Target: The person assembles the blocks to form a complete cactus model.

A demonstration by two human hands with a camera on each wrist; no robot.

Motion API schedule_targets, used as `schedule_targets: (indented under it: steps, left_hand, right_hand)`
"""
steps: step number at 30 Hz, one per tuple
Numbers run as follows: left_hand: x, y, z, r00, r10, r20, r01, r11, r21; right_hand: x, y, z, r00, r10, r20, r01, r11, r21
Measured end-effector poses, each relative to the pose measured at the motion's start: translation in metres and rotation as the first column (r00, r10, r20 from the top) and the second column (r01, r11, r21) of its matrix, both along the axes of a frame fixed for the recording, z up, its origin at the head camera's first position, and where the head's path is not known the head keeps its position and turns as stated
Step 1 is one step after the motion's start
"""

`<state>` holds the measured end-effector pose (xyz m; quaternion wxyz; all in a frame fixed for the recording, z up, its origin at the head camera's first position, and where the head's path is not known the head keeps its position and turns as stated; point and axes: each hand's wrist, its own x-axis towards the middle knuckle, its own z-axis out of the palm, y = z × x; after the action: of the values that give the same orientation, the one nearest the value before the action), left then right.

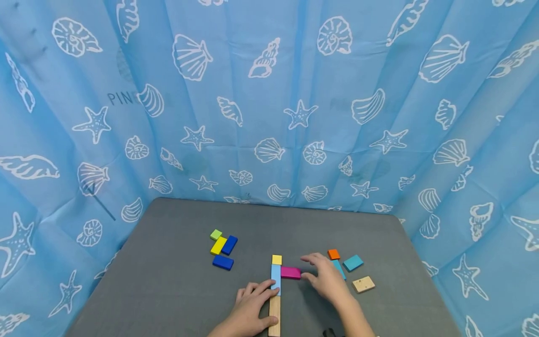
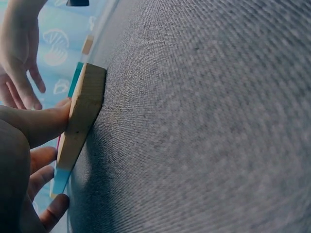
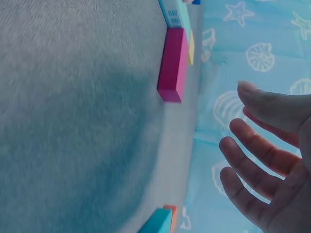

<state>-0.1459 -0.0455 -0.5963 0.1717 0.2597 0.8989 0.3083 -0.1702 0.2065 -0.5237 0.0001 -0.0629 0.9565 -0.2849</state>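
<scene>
A light blue block lies end to end with a plain wooden block, forming a column; a small yellow block caps its far end. Sticking out to the right from the light blue block is a magenta block. My left hand rests along the column, fingertips on the light blue block and thumb against the wooden one. Just right of the magenta block, my right hand hovers with fingers spread and holds nothing; its palm and loose fingers show in the right wrist view.
At the left lie a green block, a yellow block and two dark blue blocks. To the right are an orange block, two teal blocks and a wooden piece. A blue shell-print curtain surrounds the grey table.
</scene>
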Motion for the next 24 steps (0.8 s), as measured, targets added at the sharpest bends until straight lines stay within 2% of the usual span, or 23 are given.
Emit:
schedule_targets:
  steps: [7,10,14,20,24]
  left_hand:
    - [0.003,0.000,-0.008,1.000,-0.010,0.015,0.009,1.000,0.018]
    - [0.004,0.002,-0.011,1.000,-0.002,0.028,0.001,1.000,0.019]
    - [0.003,0.002,-0.012,1.000,0.005,0.010,-0.005,1.000,0.028]
    - [0.000,-0.001,-0.010,1.000,-0.003,-0.009,0.004,0.999,0.035]
    - [-0.002,-0.002,-0.009,1.000,-0.004,0.009,0.004,1.000,0.025]
  right_hand:
    - [0.017,0.022,0.002,0.995,-0.058,-0.087,0.055,0.998,-0.027]
    - [0.024,0.034,0.004,0.992,-0.083,-0.096,0.080,0.996,-0.031]
    - [0.030,0.051,0.004,0.987,-0.125,-0.100,0.123,0.992,-0.023]
    - [0.037,0.078,-0.002,0.974,-0.167,-0.153,0.167,0.986,-0.018]
    - [0.040,0.093,-0.006,0.970,-0.206,-0.126,0.205,0.979,-0.014]
